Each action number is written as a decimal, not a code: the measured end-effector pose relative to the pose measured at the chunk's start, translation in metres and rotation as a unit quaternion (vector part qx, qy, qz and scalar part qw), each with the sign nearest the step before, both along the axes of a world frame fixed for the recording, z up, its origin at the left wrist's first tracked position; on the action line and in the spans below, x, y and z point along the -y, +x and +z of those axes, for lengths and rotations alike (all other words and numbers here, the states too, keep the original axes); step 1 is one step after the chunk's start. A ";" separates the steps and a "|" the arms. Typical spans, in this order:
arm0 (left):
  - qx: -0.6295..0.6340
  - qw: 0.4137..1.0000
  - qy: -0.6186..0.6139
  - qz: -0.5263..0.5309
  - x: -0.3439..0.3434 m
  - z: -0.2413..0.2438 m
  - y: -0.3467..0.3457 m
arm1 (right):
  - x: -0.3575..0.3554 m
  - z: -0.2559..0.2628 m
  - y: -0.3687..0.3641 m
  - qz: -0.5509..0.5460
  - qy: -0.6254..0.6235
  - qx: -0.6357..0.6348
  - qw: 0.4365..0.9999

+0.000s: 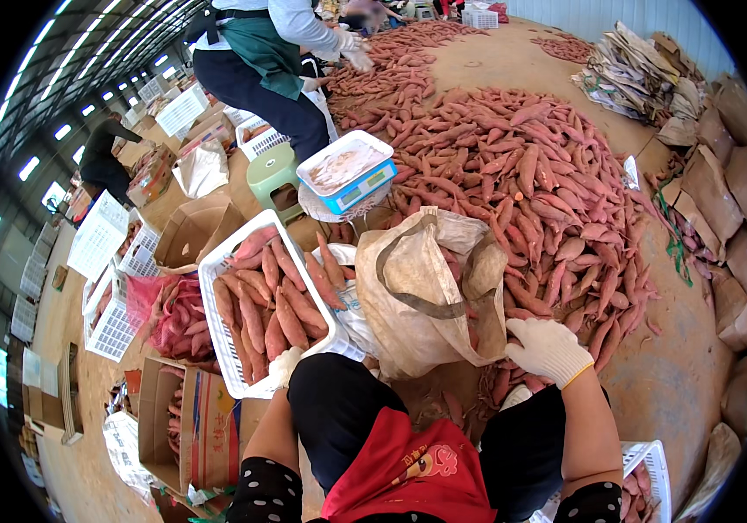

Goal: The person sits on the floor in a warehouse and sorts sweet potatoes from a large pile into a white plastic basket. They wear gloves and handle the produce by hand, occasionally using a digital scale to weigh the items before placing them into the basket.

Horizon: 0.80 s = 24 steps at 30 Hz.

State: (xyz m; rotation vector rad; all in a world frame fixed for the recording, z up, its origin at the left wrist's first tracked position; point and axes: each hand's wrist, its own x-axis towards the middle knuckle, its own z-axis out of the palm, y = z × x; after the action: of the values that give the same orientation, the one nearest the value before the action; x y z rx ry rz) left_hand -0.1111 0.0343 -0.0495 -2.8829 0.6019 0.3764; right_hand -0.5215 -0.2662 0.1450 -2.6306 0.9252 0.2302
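Note:
My left hand (284, 367), in a white knit glove, is at the near rim of a white plastic crate (218, 366). Long red sweet potatoes (289, 320) fill that crate; my knee partly hides the fingers. Also gloved, my right hand (546, 350) reaches down at the near edge of a large heap of sweet potatoes (530, 163). Its fingers are bent over a sweet potato beside the bag, and their grip is hidden. Between my hands stands a stained, pale woven bag (399, 314), its mouth open, with sweet potatoes partly visible inside.
A blue scale (363, 189) with a white tray stands ahead, beside a green plastic stool (275, 173). A person in a green apron (262, 55) bends nearby. Left are a red mesh sack (177, 320) and a cardboard box (207, 425). Another crate (654, 477) sits behind my right arm.

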 end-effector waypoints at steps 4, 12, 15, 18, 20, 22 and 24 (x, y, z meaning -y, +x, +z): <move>0.009 1.000 0.003 0.010 0.006 0.003 -0.006 | 0.000 0.000 -0.001 -0.005 0.000 0.001 1.000; 0.020 1.000 -0.006 -0.010 -0.001 -0.004 -0.001 | 0.000 0.000 0.000 -0.006 0.006 0.000 1.000; 0.015 1.000 -0.007 -0.003 -0.001 -0.006 0.002 | 0.000 -0.002 -0.001 -0.005 0.002 0.007 1.000; 0.006 1.000 -0.008 -0.005 0.002 -0.002 -0.002 | 0.000 0.000 -0.003 -0.001 0.001 0.014 1.000; 0.001 1.000 -0.006 -0.003 0.006 0.001 -0.003 | 0.000 0.000 -0.004 -0.004 -0.003 0.016 1.000; -0.001 1.000 -0.007 -0.008 -0.003 -0.001 0.001 | 0.000 0.000 -0.001 -0.001 -0.004 0.020 1.000; -0.004 1.000 -0.006 -0.022 -0.001 -0.002 0.000 | 0.004 -0.002 -0.001 -0.009 0.007 0.010 1.000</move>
State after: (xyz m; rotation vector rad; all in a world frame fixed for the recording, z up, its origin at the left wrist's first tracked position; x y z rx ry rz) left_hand -0.1109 0.0350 -0.0516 -2.8753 0.6713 0.3804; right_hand -0.5228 -0.2703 0.1433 -2.6054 0.9378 0.2050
